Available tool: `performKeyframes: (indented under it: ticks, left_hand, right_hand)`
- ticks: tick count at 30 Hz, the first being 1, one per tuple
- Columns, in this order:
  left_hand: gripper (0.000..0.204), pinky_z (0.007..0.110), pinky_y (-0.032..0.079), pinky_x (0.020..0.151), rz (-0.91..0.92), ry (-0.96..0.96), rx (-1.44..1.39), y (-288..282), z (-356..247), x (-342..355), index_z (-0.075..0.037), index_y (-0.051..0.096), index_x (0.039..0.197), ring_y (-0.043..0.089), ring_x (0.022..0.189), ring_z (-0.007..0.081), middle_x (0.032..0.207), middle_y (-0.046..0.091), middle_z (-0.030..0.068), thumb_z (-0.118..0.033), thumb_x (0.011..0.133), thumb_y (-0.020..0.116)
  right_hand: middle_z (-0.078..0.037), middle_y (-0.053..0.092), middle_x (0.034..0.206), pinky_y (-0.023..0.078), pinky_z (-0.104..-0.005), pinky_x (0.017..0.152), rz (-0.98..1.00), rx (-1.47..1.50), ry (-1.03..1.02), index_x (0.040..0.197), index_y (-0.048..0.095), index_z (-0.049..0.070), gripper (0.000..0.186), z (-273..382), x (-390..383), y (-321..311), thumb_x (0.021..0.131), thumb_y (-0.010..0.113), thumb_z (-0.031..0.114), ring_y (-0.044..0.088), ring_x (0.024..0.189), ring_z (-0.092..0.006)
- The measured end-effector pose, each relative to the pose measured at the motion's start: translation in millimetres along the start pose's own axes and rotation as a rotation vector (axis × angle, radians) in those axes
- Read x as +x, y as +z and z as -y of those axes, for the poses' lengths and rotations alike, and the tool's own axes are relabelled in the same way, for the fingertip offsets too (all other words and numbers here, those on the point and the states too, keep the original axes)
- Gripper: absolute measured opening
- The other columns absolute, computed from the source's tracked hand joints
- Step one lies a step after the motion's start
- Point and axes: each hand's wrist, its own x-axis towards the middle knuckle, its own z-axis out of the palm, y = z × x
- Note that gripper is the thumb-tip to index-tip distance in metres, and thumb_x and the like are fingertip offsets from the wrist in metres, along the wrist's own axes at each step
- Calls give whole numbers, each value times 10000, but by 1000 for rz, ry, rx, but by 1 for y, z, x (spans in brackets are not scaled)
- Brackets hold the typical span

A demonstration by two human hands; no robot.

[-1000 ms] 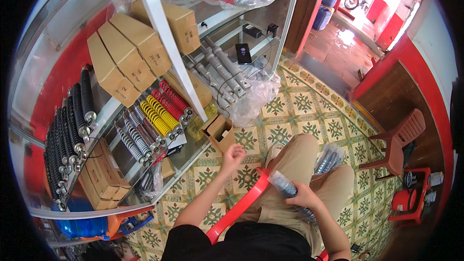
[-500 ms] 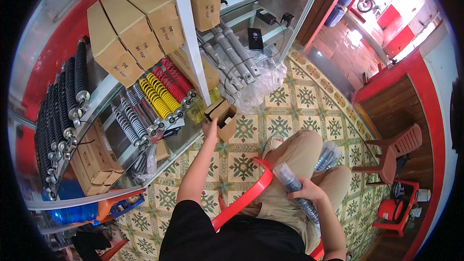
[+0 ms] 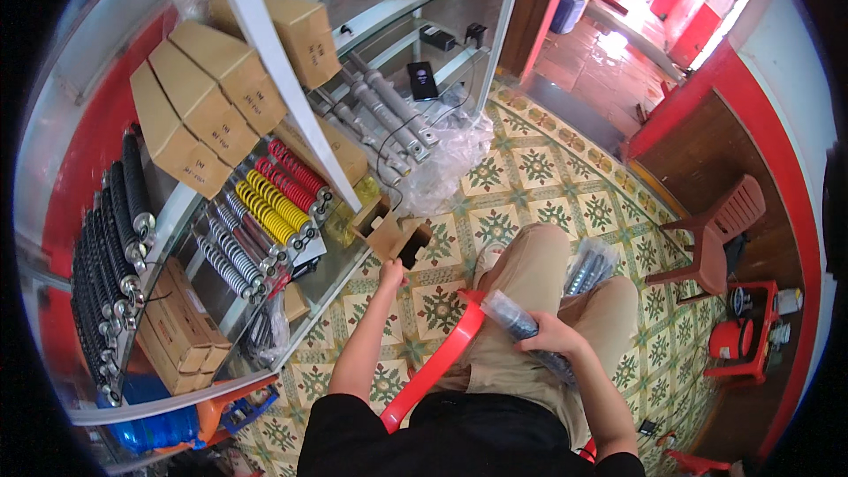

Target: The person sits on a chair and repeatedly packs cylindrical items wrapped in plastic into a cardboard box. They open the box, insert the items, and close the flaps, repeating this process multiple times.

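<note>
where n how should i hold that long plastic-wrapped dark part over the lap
Around the middle of the long dark part, coming from its right side, is probably best: it is slender and rounded, slanting over the beige trousers with its far end to the left. That end looks worse, since its clear plastic might slip.

Head-worn fisheye here, tilted down at the lap (image 3: pixel 517 380), left hand (image 3: pixel 394 274) and right hand (image 3: pixel 551 334). Pretty close, super wide.
</note>
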Motion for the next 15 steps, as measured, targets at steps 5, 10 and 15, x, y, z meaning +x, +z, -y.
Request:
performKeyframes:
  ticks: [5, 10, 15]
  left_hand:
    - [350, 361, 536, 490, -23, 270, 134, 22, -27, -73, 17, 588, 1182, 630, 495, 214, 747, 655, 139, -248, 1037, 412]
    - [315, 331, 494, 439, 201, 452, 16, 20, -66, -106, 18, 619, 1072, 610, 464, 190, 671, 657, 110, -236, 1021, 441]
    - [281, 290, 478, 413, 319, 577, -126, 22, -151, -169, -14, 572, 807, 615, 472, 167, 645, 650, 110, -223, 983, 505]
  right_hand:
    - [-196, 697, 921, 525, -378, 821, -135, -207, -63, 1110, 655, -38, 553, 4, -10, 10, 670, 802, 264, 667, 859, -271]
    - [-242, 702, 1006, 525, -426, 884, -214, -324, -53, 1146, 657, -20, 626, 0, -14, 17, 646, 814, 323, 675, 978, -373]
    - [-245, 701, 1018, 531, -455, 872, -291, -412, -76, 1113, 660, 6, 595, -4, -20, 25, 656, 806, 358, 674, 974, -397]
